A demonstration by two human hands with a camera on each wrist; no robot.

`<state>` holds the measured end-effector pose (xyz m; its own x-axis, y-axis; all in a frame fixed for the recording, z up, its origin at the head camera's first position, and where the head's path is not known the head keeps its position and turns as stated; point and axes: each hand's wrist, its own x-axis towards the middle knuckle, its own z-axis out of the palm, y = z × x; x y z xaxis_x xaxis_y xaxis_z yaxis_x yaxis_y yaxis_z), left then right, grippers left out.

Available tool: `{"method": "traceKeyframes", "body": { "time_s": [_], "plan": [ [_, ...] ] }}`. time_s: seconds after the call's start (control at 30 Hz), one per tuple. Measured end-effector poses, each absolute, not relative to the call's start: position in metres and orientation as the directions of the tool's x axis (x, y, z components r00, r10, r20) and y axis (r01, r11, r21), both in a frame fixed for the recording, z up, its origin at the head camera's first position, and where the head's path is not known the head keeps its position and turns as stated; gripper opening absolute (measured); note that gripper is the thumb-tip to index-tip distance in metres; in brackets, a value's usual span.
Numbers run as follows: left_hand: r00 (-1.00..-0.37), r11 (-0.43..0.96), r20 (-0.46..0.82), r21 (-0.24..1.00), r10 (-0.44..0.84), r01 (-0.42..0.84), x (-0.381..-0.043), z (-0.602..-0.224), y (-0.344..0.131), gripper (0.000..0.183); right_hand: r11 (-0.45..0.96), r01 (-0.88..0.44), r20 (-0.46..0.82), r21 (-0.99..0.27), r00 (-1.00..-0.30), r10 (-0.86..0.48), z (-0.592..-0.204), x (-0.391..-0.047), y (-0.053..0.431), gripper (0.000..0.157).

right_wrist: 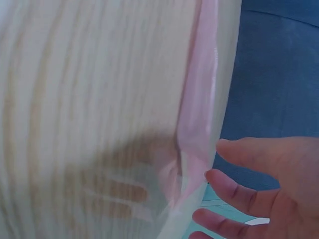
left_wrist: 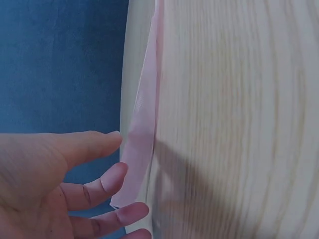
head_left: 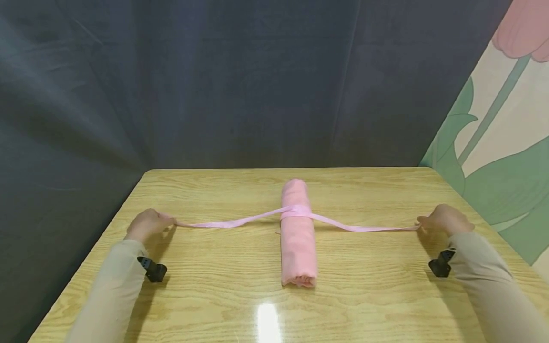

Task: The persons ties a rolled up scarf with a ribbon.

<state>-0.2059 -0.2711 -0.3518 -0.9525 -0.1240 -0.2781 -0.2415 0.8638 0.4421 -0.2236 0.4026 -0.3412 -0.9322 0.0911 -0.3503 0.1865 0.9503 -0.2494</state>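
Note:
A pink rolled cloth, perhaps a towel, lies lengthwise on the table. Round its middle goes a flat pink ribbon, whose two tails stretch out left and right; whether they are knotted or merely crossed I cannot tell. By the left tail's end is my left hand; in the left wrist view its thumb and fingers stand apart beside the ribbon. At the right tail's end, my right hand likewise shows thumb and fingers spread in the right wrist view, close to the ribbon.
Beneath everything is a wood-grain table with a bright light reflection near its front. Dark blue cloth hangs behind and to the left. A flower-painted wall borders the right side. Both wrists carry small black cameras.

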Motion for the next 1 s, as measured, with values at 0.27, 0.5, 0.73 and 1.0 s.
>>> {"method": "traceKeyframes", "body": {
  "time_s": [0.27, 0.5, 0.73, 1.0],
  "plan": [
    [-0.973, 0.879, -0.181, 0.428, -0.143, -0.209, -0.205, -0.348, -0.277, 0.043, 0.950, 0.051, -0.161, -0.309, -0.987, 0.001, -0.335, -0.223, 0.387, 0.039],
    [-0.989, 0.848, -0.035, 0.511, -0.141, -0.139, -0.209, -0.346, -0.269, 0.048, 0.954, -0.054, -0.063, -0.294, -0.995, -0.075, -0.324, -0.222, 0.364, 0.040],
    [-0.998, 0.805, 0.061, 0.593, -0.016, 0.023, -0.211, -0.345, -0.257, 0.048, 0.934, -0.117, 0.004, -0.339, -0.992, -0.123, -0.319, -0.220, 0.345, 0.036],
    [-0.993, 0.808, 0.064, 0.576, 0.102, 0.120, -0.210, -0.349, -0.242, 0.040, 0.916, -0.198, 0.011, -0.349, -0.978, -0.207, -0.328, -0.217, 0.333, 0.029]
  ]
}}
